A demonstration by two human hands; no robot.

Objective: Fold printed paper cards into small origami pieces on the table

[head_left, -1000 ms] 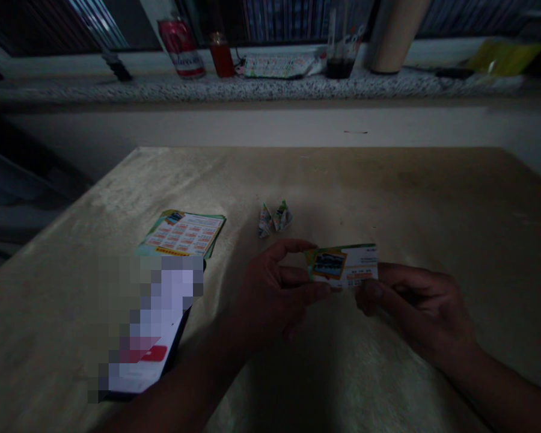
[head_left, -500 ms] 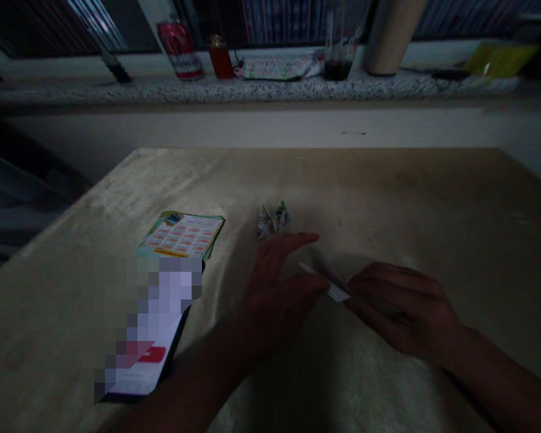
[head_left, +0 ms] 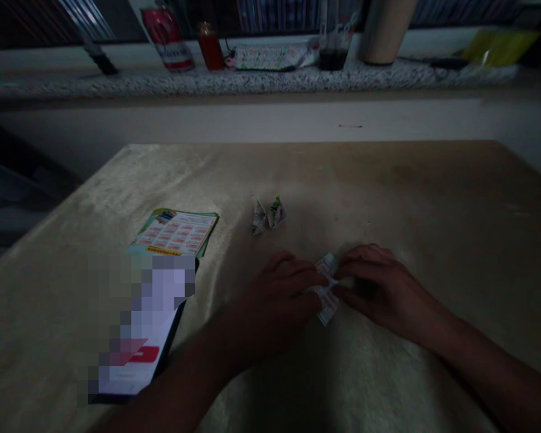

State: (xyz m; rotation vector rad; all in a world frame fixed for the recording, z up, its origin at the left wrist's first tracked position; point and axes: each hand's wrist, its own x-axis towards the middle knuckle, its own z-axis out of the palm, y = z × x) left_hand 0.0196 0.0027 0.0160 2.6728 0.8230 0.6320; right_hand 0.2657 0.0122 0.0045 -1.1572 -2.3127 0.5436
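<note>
A small folded piece of printed paper [head_left: 328,308] lies low over the table between my two hands. My left hand [head_left: 282,294] is closed on its left side, fingers over the upper part and thumb at the lower part. From the right, my right hand [head_left: 379,279] pinches the paper's middle between thumb and fingers. Part of the paper is hidden under the fingers. Beyond my left hand stand two small folded paper pieces [head_left: 268,215], pointed and printed, side by side.
A stack of printed sheets [head_left: 180,231] lies on the table [head_left: 410,186] at left, with a lit smartphone [head_left: 148,337] nearer me. On the granite sill [head_left: 261,81] stand a red can [head_left: 168,39], an amber bottle [head_left: 211,47], a glass [head_left: 333,45] with dark liquid and a beige cylinder [head_left: 388,30].
The paper now shows flaps spread above and below the pinch. My left fingers have come down from being spread and lie on it. The view has shifted slightly.
</note>
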